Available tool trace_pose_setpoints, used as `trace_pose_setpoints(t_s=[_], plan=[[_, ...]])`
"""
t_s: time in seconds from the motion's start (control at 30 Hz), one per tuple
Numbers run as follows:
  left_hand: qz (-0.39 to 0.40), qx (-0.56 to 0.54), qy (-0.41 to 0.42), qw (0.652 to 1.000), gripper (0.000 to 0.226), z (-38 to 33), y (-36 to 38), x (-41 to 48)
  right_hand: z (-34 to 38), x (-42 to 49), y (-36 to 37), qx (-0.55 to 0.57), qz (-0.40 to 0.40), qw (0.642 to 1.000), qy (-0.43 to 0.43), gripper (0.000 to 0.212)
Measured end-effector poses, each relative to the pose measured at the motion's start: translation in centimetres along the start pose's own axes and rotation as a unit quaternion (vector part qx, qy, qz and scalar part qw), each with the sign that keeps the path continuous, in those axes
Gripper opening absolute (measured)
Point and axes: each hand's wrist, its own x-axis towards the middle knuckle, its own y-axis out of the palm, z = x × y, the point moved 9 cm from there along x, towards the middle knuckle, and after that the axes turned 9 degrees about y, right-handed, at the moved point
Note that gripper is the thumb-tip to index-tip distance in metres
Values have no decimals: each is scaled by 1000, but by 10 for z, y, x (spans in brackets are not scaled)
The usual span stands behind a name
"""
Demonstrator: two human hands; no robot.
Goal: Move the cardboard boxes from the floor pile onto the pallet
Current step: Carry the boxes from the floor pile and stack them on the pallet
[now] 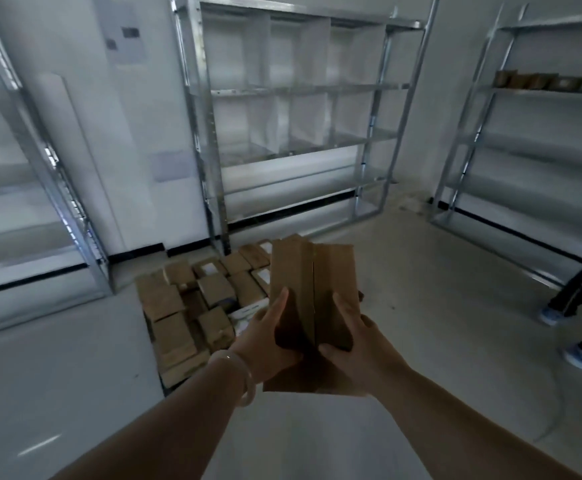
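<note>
While both arms reach forward, the left hand (269, 336) grips the left of 2 cardboard boxes (293, 271) held upright side by side and touching, thumb laid up its face, and the right hand (355, 337) grips the right one likewise. At 10 o'clock from them, more boxes (185, 306) cover the pallet (162, 386) on the floor, before a metal shelf (293, 109). At 3 o'clock stand another person's legs (580, 306).

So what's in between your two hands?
Two cardboard boxes, side by side and touching, fill the gap: the left hand holds one, the right hand the other. The head view shows it.
</note>
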Motion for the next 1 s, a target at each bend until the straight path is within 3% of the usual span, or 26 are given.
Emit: trace_pose_setpoints(t_s=[0.33, 0.77, 1.0], plan=[[-26, -35, -74, 996, 111, 95, -67, 67, 72, 129, 50, -7, 67, 996, -58, 91], [-95, -72, -171, 978, 113, 145, -86, 210, 89, 326, 45, -53, 167, 976, -126, 94], [-118, -111, -212, 964, 111, 191, -100, 253, 100, 396, 77, -54, 212, 967, -130, 94]])
